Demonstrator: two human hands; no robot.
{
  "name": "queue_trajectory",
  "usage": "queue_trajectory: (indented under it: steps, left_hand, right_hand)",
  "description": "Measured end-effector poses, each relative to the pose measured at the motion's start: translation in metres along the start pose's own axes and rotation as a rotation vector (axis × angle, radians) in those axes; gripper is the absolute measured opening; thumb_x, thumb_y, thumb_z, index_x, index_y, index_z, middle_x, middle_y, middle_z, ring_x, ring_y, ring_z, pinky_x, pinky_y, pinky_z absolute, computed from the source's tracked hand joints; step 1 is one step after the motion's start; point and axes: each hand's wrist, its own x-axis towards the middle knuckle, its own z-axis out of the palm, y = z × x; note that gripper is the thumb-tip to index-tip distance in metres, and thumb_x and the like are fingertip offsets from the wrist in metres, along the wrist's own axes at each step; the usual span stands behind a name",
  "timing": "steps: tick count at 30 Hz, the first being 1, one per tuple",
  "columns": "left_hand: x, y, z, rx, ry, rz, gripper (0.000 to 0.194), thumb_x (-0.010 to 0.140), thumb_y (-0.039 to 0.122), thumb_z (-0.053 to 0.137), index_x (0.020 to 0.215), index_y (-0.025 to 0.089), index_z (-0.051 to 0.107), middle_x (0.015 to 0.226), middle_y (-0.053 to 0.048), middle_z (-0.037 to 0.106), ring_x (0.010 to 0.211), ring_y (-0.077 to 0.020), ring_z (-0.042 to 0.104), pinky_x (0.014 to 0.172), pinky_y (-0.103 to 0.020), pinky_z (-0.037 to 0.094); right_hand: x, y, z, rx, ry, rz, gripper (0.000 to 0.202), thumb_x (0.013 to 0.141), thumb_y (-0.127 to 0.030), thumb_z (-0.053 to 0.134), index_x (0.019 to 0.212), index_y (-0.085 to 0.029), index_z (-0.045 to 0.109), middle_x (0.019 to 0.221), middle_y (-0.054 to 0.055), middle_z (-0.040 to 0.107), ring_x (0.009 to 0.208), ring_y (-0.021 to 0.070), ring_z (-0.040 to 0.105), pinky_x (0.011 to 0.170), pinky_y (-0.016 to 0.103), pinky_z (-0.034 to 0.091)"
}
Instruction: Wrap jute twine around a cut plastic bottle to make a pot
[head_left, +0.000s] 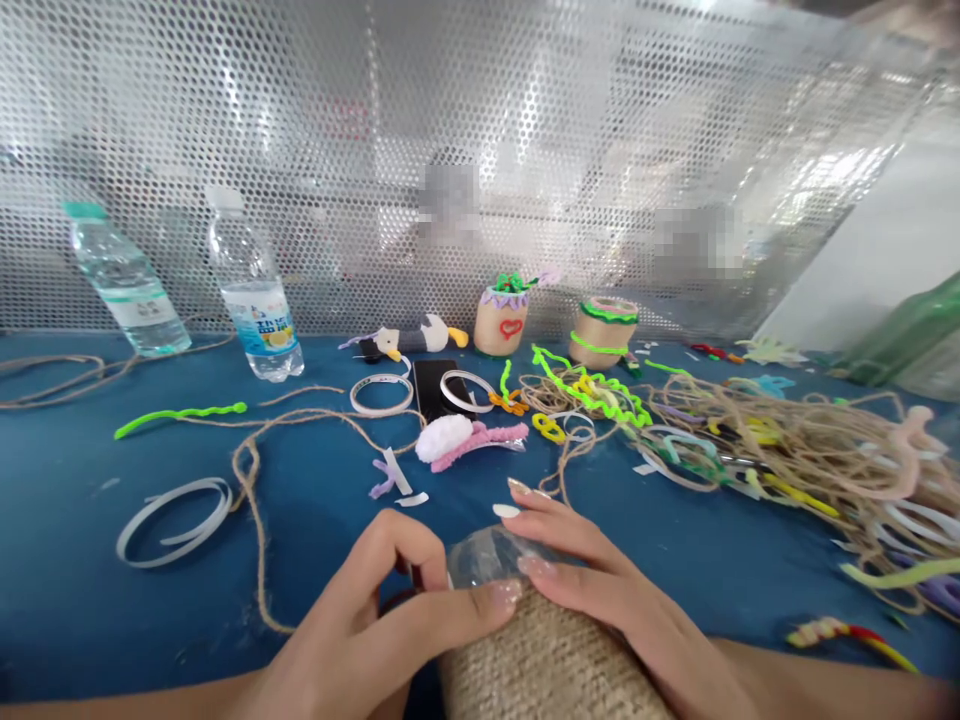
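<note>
A clear plastic bottle wrapped in jute twine point(547, 660) lies close in front of me, its bare plastic end pointing away. My left hand point(382, 620) is closed on its left side, thumb across the edge where twine meets plastic and the other fingers curled at the end. From the right, my right hand point(607, 570) grips the bottle, with its fingers fairly straight over the top and far end. The lower part of the bottle runs out of view. A strand of jute twine point(259, 530) trails over the table to the left of my left hand.
Two water bottles point(259, 300) stand at the back left of the blue table point(315, 500). Decorated twine-covered jars point(501, 322) sit at the back. Tape rolls point(381, 395), a pink-and-white hair clip point(472, 440) and a twine heap point(810, 430) lie around, before a perforated metal panel point(300, 130).
</note>
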Motion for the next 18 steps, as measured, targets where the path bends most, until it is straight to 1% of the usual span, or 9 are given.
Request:
queue_trajectory:
  steps: [3,5,6,7,8,10,13,15,18]
  left_hand:
    - [0.004,0.003,0.0,-0.055,0.05,0.047,0.036,0.096,0.019,0.042,0.115,0.041,0.062,0.08,-0.001,0.052,0.056,-0.0116,0.046,0.044,-0.019,0.044]
    - [0.005,0.005,-0.003,-0.055,0.033,0.076,0.039,0.095,0.017,0.041,0.12,0.04,0.059,0.081,-0.002,0.052,0.057,-0.0125,0.046,0.045,-0.02,0.044]
    - [0.005,0.005,-0.005,-0.047,0.007,0.076,0.04,0.094,0.016,0.041,0.122,0.039,0.058,0.081,-0.002,0.053,0.059,-0.0131,0.047,0.047,-0.02,0.045]
    - [0.005,0.006,-0.007,-0.037,-0.023,0.074,0.042,0.093,0.014,0.042,0.123,0.039,0.057,0.082,-0.002,0.053,0.062,-0.0137,0.048,0.05,-0.021,0.047]
    - [0.005,0.006,-0.01,-0.027,-0.051,0.076,0.044,0.093,0.012,0.041,0.124,0.038,0.056,0.083,-0.003,0.053,0.064,-0.014,0.05,0.054,-0.022,0.048]
    - [0.004,0.006,-0.013,-0.012,-0.074,0.118,0.05,0.092,0.006,0.038,0.128,0.037,0.052,0.086,-0.003,0.052,0.068,-0.0137,0.051,0.059,-0.022,0.05]
    - [0.003,0.004,-0.015,-0.01,-0.079,0.183,0.055,0.089,0.0,0.034,0.131,0.034,0.048,0.09,-0.003,0.047,0.073,-0.0122,0.051,0.062,-0.021,0.049]
    - [0.001,0.001,-0.014,-0.011,-0.076,0.193,0.058,0.087,-0.003,0.033,0.131,0.033,0.047,0.091,-0.003,0.045,0.073,-0.012,0.049,0.062,-0.021,0.048]
    - [0.001,-0.003,-0.011,-0.019,-0.087,0.212,0.062,0.084,-0.005,0.032,0.134,0.03,0.044,0.095,-0.004,0.043,0.073,-0.0126,0.047,0.061,-0.023,0.045]
  right_hand:
    - [0.009,0.008,-0.013,0.021,0.134,-0.11,0.047,0.087,-0.052,0.045,0.128,-0.03,0.047,0.139,0.008,0.051,0.134,0.0336,0.041,0.111,0.053,0.03]
    - [0.03,0.012,-0.027,-0.041,0.263,-0.216,0.045,0.086,-0.053,0.045,0.12,-0.025,0.053,0.127,0.011,0.06,0.124,0.0335,0.051,0.112,0.054,0.028]
    - [0.046,0.012,-0.034,-0.081,0.243,-0.29,0.041,0.089,-0.048,0.043,0.12,-0.023,0.053,0.124,0.011,0.062,0.118,0.0304,0.056,0.111,0.052,0.03]
    - [0.064,0.013,-0.04,-0.127,0.191,-0.31,0.033,0.093,-0.035,0.039,0.119,-0.022,0.055,0.119,0.009,0.065,0.113,0.0249,0.059,0.108,0.047,0.035]
    - [0.084,0.014,-0.044,-0.142,0.08,-0.267,0.03,0.095,-0.027,0.037,0.114,-0.021,0.059,0.112,0.007,0.067,0.106,0.0201,0.062,0.102,0.039,0.041]
    - [0.124,0.02,-0.044,-0.086,-0.217,-0.155,0.034,0.098,-0.027,0.033,0.113,-0.02,0.063,0.113,0.005,0.068,0.101,0.015,0.063,0.093,0.029,0.045]
    - [0.169,0.04,-0.034,-0.219,-0.212,0.027,0.035,0.098,-0.031,0.037,0.12,-0.018,0.06,0.128,0.004,0.06,0.114,0.0152,0.056,0.099,0.024,0.038]
    - [0.186,0.056,-0.027,-0.283,-0.237,0.112,0.036,0.098,-0.033,0.035,0.106,-0.015,0.066,0.116,0.007,0.066,0.104,0.0171,0.06,0.092,0.024,0.04]
    - [0.197,0.071,-0.021,-0.379,-0.202,0.284,0.054,0.101,-0.038,0.021,0.092,-0.011,0.068,0.1,0.012,0.07,0.094,0.02,0.063,0.084,0.027,0.042]
